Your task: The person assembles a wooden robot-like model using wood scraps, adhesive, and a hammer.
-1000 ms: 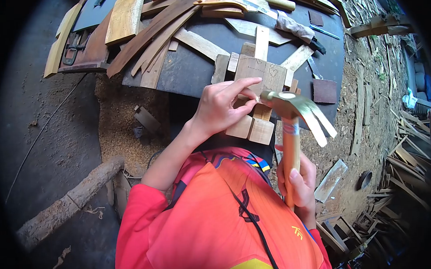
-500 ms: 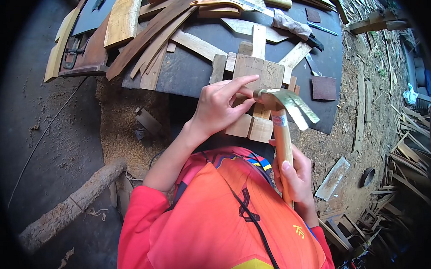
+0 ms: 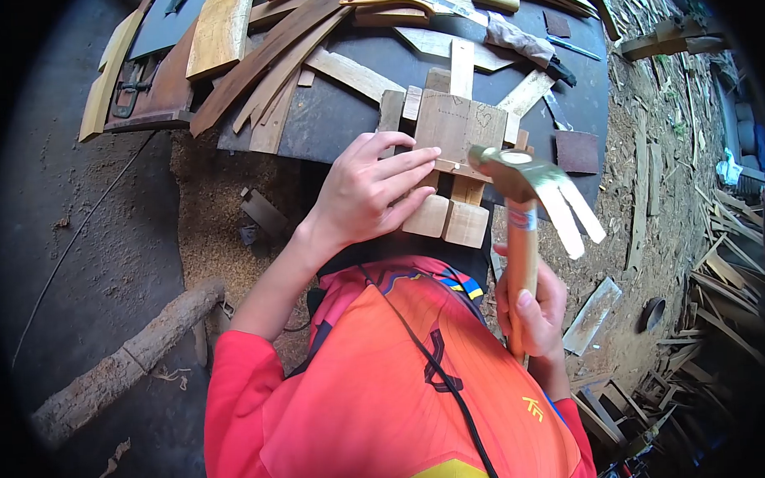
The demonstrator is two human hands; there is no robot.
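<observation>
From where I stand, taking the wooden board [image 3: 446, 123] as the dial's centre and the far side as 12 o'clock, the person's left hand [image 3: 368, 187] comes in at 8 o'clock. Its fingers are stretched out and parted, their tips at the board's edge, and I can see nothing in its grasp; what lies under the palm is hidden. The right hand [image 3: 532, 308], at 5 o'clock, is wrapped around the handle of a claw hammer [image 3: 524, 226]. The hammer's head is near the board at about 4 o'clock, its 2 claw prongs pointing away from it; whether the head touches, I can't tell. A small pale piece [image 3: 457, 166] shows at the board's near edge, between the left fingertips and the hammer head. The board has a heart drawn on it and is near the workbench's [image 3: 328, 127] front edge, with 2 wooden blocks [image 3: 446, 220] side by side at 6 o'clock. Long brown strips [image 3: 283, 57] lie at 10 o'clock, a dark reddish square [image 3: 577, 152] at just past 3, and a rough log [image 3: 134, 357] on the floor at 8.
</observation>
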